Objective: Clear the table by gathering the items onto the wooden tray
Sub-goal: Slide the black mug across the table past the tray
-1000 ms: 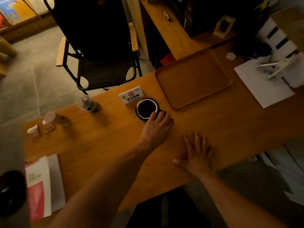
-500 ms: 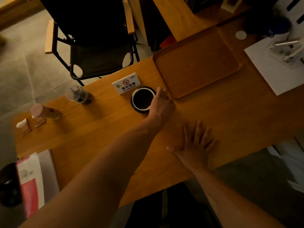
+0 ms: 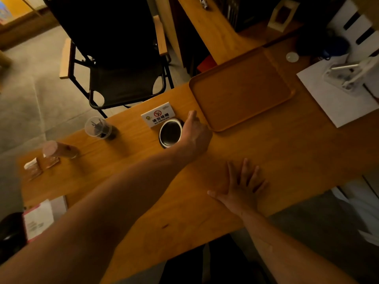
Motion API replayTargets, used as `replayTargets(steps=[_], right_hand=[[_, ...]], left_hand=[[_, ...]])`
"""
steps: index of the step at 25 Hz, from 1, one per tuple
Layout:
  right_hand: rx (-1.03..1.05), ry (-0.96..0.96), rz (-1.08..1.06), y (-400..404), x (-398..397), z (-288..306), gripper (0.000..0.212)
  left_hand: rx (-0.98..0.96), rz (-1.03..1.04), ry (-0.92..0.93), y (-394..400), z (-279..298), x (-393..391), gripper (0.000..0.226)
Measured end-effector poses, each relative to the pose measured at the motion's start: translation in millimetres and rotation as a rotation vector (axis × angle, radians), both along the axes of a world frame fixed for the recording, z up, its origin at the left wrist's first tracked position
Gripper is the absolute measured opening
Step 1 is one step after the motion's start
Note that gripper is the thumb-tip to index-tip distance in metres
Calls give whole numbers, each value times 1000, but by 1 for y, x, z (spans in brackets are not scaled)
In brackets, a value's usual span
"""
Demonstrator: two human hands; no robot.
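Matt wooden tray (image 3: pixel 242 89) on smooth, grained wooden table (image 3: pixel 287 152) — clear plastic cup (image 3: pixel 98 128), white paper sheet (image 3: pixel 340 99) at right.

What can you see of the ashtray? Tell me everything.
The ashtray is a small round dish, dark inside and out, with a pale ring at its rim; the material is unclear in the dim light. It stands upright on the table, just in front of the sign and short of the tray corner. The left hand wraps its right side, thumb at the far edge. Contents can't be made out.
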State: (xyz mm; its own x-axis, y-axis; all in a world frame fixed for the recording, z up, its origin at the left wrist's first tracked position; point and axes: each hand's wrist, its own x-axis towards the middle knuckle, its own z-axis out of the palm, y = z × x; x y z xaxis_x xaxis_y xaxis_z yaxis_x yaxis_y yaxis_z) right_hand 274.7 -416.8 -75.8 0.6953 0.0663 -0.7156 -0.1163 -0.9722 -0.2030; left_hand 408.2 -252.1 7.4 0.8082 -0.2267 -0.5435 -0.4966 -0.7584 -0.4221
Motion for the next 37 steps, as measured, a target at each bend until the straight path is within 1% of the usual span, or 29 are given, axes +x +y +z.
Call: replayTargets(steps=[2,3,4,6,9,11,14,15,18,20,26,32,37], right_hand=[[-8,53,15,0,0,4,120],[-12,35,19,0,0,2,120],[-9,41,12,0,2,2,121],[11,69,-12,0,3,4,122],[19,78,-7,1,4,5,118],[23,79,-6,0,4,5,116],[48,74,-10,0,3,7,116],[47,67,-12,0,2,7,116],[36,65,-20,1,2,7,116],[47,66,-29,1,3,7,116],[49,41,-31,2,1,8,118],[38,22,-32,2,-1,6,118],[20,18,-31,3,0,2,119]], left_hand=[[-127,69,-19,11,23,4,26],[-181,111,-15,18,30,5,30],[-258,202,12,24,38,6,32],[-423,405,91,34,52,5,29],[-665,663,278,51,59,-4,25],[-893,853,355,64,59,-18,21],[-1346,1222,437,77,50,-43,15],[-1453,1275,455,80,44,-53,15],[-1621,1253,380,82,24,-79,17],[-1671,1256,319,80,12,-92,18],[-1605,1166,218,74,-3,-108,24],[-1622,1216,247,72,-12,-112,25],[-1668,1257,261,70,-17,-110,20]])
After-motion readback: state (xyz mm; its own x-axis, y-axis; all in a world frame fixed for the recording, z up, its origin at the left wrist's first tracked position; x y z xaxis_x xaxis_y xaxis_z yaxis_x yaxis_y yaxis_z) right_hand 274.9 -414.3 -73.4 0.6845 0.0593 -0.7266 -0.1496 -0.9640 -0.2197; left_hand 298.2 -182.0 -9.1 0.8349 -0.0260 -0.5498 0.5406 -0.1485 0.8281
